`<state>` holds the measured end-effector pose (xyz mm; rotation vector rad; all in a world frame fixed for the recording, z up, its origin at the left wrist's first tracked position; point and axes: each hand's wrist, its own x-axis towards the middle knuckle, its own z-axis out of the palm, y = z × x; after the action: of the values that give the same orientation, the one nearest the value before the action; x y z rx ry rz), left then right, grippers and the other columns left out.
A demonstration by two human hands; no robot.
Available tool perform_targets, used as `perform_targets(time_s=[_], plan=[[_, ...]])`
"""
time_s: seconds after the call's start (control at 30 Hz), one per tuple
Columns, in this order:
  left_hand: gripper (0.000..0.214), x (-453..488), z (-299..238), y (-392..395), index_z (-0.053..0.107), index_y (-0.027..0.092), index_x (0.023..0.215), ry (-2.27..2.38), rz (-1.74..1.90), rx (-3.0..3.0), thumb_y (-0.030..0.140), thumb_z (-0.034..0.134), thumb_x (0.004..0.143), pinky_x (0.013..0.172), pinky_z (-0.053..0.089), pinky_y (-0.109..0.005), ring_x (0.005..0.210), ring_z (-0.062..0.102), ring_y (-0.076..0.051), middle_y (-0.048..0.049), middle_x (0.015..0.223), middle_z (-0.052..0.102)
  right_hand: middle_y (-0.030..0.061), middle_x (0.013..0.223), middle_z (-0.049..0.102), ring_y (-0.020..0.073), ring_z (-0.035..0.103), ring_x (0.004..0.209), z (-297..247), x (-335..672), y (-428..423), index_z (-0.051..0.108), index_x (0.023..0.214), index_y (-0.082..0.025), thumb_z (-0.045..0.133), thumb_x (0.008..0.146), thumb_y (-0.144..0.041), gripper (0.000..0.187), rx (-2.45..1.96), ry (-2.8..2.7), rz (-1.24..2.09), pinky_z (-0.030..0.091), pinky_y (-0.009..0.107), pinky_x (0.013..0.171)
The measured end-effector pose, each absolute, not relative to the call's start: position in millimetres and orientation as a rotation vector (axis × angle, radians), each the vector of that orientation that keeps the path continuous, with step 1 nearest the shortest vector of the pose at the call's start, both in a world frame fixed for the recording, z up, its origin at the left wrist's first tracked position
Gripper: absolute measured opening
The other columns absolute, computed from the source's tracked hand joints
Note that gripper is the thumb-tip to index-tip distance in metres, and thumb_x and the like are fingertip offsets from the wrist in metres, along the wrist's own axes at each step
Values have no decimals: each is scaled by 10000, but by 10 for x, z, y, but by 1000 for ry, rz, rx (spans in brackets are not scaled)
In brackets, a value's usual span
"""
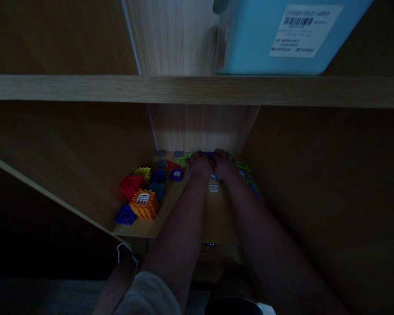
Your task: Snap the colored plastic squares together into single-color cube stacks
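Note:
Both arms reach deep into a dim shelf compartment. My left hand [201,165] and my right hand [224,165] are side by side near the back wall, over flat toothed building tiles. A purple tile [209,153] shows between and behind them; whether the fingers grip it is hidden. Light green tiles [183,160] lie just left of my left hand. Grey, green and blue tiles [245,173] lie right of my right hand. A white window piece [213,188] is on the board in front of the hands.
At left stand stacks of orange tiles [144,204], red tiles [131,186], yellow tiles [143,173] and blue tiles [125,215]. A purple tile with a white window [176,175] lies nearer the middle. An upper shelf edge [184,89] crosses above, bearing a light blue bin [249,43].

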<state>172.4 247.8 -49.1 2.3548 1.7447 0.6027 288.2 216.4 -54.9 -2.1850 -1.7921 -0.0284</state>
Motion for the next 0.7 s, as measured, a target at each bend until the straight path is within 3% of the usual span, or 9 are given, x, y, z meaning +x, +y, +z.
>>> perform_targets(time_s=[0.27,0.7], plan=[[438,1741,-463,2460,590,265,1490,1722,615,2356,378,475,1082,1197,390,-590,1385,561,-345,-162,1482,638,178,1763,350,455,382,1546,-563,2893,2144,414,1686,-204,354,1096,-489,658,-2183,-1784,3,328,689,1245],[415,1747,-499,2485,537,223,1480,1687,618,2364,308,451,1083,1215,377,-594,1387,586,-329,-174,1468,657,177,1763,361,382,461,1528,-598,2947,2187,413,1657,-182,404,1077,-376,611,-2085,-1868,-2,370,592,1252]])
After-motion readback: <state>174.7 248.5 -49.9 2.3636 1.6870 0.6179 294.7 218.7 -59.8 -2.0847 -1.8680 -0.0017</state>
